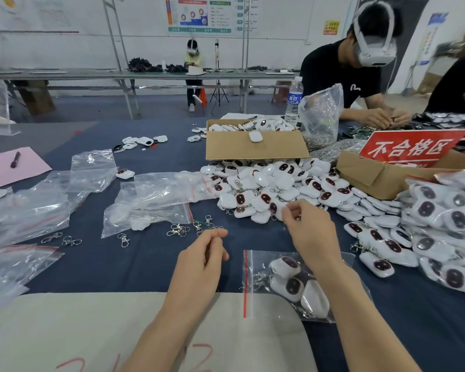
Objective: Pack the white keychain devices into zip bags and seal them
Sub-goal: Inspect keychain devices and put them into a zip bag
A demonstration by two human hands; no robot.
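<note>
A zip bag (pixel 285 283) with a red seal strip lies on the blue cloth in front of me and holds three white keychain devices. My right hand (pixel 310 232) hovers above it, at the near edge of a large pile of white keychain devices (pixel 274 189); its fingers are curled at a device there, and whether they hold it is unclear. My left hand (pixel 203 257) hangs left of the bag, fingers loosely curled and holding nothing. Empty zip bags (pixel 156 197) lie spread to the left.
Loose metal clasps (pixel 177 230) lie scattered past my left hand. A cardboard box (pixel 255 146) of devices stands behind the pile, and a second box with a red sign (pixel 411 147) stands at right. Packed bags (pixel 446 221) are heaped far right. Two people work across the table.
</note>
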